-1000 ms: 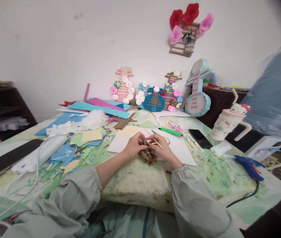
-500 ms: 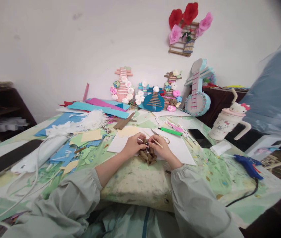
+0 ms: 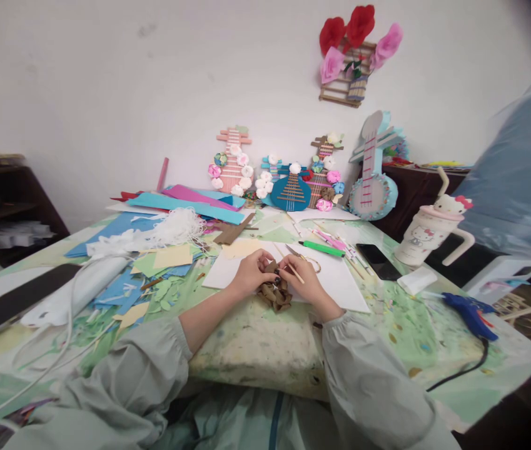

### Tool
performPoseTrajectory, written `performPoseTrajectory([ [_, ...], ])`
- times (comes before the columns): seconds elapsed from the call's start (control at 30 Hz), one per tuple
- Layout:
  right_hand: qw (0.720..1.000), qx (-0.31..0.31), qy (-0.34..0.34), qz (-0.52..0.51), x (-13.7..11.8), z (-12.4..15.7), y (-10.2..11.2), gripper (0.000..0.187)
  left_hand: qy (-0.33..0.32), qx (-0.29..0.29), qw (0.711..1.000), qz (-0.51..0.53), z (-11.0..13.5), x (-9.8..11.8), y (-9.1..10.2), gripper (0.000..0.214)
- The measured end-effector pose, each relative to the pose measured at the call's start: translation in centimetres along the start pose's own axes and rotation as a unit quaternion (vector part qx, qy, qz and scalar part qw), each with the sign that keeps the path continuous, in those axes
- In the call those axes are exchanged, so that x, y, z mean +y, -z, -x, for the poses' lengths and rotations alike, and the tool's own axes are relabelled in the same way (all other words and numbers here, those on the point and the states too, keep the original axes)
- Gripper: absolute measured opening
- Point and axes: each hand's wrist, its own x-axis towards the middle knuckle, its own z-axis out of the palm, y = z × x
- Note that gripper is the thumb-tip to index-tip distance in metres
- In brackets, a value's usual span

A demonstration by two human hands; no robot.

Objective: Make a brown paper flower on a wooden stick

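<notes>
A crumpled brown paper strip [image 3: 276, 292], curled into loops, lies on a white sheet [image 3: 340, 282] in front of me. My left hand [image 3: 248, 274] pinches its upper end with closed fingers. My right hand [image 3: 306, 279] also closes on the strip's top and holds a thin wooden stick [image 3: 288, 264] that points up and to the left. Both hands meet over the strip, fingertips almost touching.
Blue, yellow and pink paper scraps [image 3: 162, 262] cover the left of the table. A green pen [image 3: 324, 248], a black phone [image 3: 378, 261], a cartoon cup [image 3: 427, 231] and a blue glue gun [image 3: 470, 314] lie to the right. Paper instruments [image 3: 291, 189] stand at the wall.
The brown strip has been gathered tighter and shorter under my fingers. My hands shifted slightly upward, and the stick tilted a little.
</notes>
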Motion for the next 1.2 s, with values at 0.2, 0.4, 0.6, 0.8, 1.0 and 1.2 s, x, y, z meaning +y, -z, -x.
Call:
performPoseTrajectory([
  [0.2,1.0,0.0,0.007,0.018,-0.3,0.1,0.1,0.007,-0.004,-0.01,0.999,0.042,0.1,0.1,0.0,0.04],
  [0.4,0.997,0.067,-0.04,-0.017,0.9,-0.1,0.2,0.043,0.025,-0.044,0.994,0.1,-0.2,0.0,0.4,0.023],
  [0.6,0.983,0.132,-0.097,-0.085,1.3,-0.2,0.9,0.036,0.078,-0.032,0.99,0.112,-0.4,-0.3,0.6,0.024],
  [0.8,0.98,0.178,-0.082,-0.013,1.1,-0.2,1.0,0.019,0.084,-0.022,0.99,0.108,-0.5,-0.3,0.9,0.024],
  [1.0,0.992,0.093,-0.071,0.038,1.0,0.1,0.9,0.03,0.099,0.014,0.988,0.12,-0.6,-0.1,1.3,0.018],
  [1.2,0.993,0.016,-0.066,0.098,0.8,0.2,1.0,0.053,0.132,0.037,0.976,0.171,-1.0,-0.7,1.5,0.016],
])
